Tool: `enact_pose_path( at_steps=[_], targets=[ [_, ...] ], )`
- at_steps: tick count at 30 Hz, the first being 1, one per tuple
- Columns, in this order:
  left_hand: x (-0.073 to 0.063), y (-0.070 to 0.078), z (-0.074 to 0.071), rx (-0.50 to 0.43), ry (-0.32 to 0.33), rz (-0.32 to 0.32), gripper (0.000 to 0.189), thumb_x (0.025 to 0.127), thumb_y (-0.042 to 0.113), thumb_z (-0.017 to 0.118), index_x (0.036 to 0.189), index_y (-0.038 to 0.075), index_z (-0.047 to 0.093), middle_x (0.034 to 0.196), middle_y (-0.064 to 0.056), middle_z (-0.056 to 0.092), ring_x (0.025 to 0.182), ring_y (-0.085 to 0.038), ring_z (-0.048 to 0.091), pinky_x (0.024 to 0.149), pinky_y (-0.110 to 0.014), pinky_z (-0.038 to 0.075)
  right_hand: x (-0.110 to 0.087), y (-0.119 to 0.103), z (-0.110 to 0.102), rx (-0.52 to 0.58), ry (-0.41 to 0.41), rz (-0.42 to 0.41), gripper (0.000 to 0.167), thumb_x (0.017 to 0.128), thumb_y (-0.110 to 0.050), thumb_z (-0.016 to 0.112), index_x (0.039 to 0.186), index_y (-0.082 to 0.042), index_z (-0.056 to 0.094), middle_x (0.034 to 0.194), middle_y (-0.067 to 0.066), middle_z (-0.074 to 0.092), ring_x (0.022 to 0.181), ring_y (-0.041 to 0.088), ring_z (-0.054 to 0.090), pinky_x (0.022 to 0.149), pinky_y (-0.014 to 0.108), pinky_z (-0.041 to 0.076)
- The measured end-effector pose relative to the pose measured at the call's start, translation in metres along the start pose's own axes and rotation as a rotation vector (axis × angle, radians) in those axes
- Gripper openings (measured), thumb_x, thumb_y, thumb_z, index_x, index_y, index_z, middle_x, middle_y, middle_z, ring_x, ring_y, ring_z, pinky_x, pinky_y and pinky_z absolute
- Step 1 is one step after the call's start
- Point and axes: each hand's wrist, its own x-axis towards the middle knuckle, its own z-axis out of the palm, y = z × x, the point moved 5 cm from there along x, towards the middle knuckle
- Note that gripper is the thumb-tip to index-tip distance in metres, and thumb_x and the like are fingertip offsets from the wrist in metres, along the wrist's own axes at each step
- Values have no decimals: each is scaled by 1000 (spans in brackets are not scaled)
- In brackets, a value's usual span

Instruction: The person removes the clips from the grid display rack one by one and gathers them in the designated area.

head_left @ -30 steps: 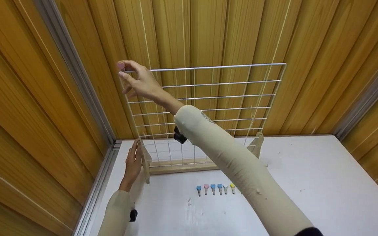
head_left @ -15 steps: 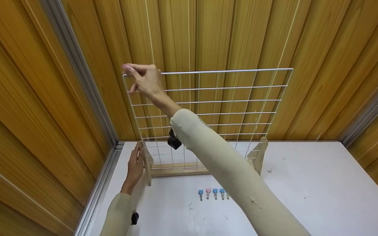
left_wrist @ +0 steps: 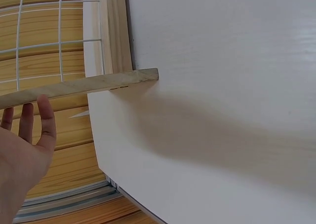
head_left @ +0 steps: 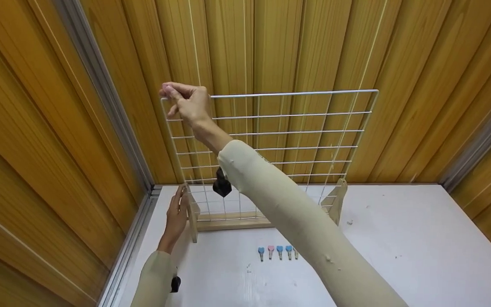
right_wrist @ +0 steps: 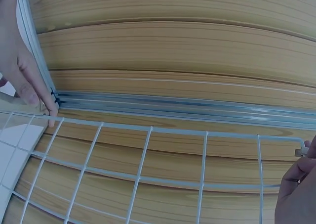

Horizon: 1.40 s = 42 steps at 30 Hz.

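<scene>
At the upper left corner of the white wire grid [head_left: 288,115], my right hand [head_left: 190,103] pinches a small clip with a pink heart head. The fingers mostly hide the heart in the head view. In the right wrist view, the metal end of the clip [right_wrist: 300,151] shows right at the grid's corner bar. Lower down, my left hand [head_left: 176,213] rests its fairly straight fingertips against the wooden side support [left_wrist: 74,87] of the grid's stand, from the outer side.
Several heart-headed clips lie in a row on the white table, including a blue clip [head_left: 261,253] and a pink clip [head_left: 270,251]; the right sleeve covers part of the row. A second wooden support [head_left: 336,200] holds the grid's right side. Wood-patterned panels [head_left: 296,42] stand behind.
My right fingers have closed together over the pink heart at the grid's corner, hiding most of it. The left hand stays at the support. The head view has shifted slightly.
</scene>
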Motion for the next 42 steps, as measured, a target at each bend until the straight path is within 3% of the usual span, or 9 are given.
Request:
enact_pose_path(
  at_steps=[4,9,16,19,24,28,36,42],
  targets=[
    [2,0,4,-7,1,-3,57,114,41,28,165,19,18,164,-19,29,145,-46,39,103,-61,50,0,-2,-3,15,18,27,23,97,-1,65,113,12,72,108,28,74,45,6,55,48,18,50],
    [4,3,6,-25,1,12,57,114,40,28,165,19,17,165,-18,28,146,-45,38,102,-60,51,-1,-5,-6,27,37,135,25,98,-8,64,118,5,74,110,19,77,53,5,59,52,17,51],
    [15,8,18,-20,-13,41,54,114,38,29,164,21,22,160,-17,34,142,-44,42,105,-62,48,-3,-13,-34,64,83,254,28,102,-18,62,123,-5,74,119,13,75,49,4,55,44,14,30],
    [21,11,23,3,-11,49,53,114,38,30,164,20,23,157,-17,37,140,-43,44,106,-62,46,-7,-16,-51,8,42,270,27,101,-20,64,121,-7,75,116,11,76,52,4,56,45,15,32],
    [25,11,26,-5,-27,45,56,114,38,29,165,18,19,161,-21,32,147,-47,35,111,-65,41,-18,-20,-78,-105,-84,290,26,100,-24,67,117,-8,77,101,4,80,61,6,60,50,17,37],
    [27,8,23,-19,-34,27,57,114,39,28,165,18,16,163,-22,27,148,-48,33,109,-64,43,-31,-26,-98,-195,-173,289,26,100,-24,67,117,-8,77,100,1,79,69,8,63,56,18,45],
    [27,3,15,-13,-24,4,58,113,42,27,165,20,14,165,-21,23,147,-47,33,110,-65,40,-53,-31,-147,-269,-221,311,30,101,-23,66,125,-7,73,110,8,78,76,10,66,65,20,55],
    [30,5,13,-6,-16,24,58,113,41,27,165,18,14,163,-21,27,146,-47,34,113,-65,38,-65,-30,-195,-316,-193,312,30,103,-21,63,128,-6,71,104,0,77,81,10,67,70,21,58]
  ],
)
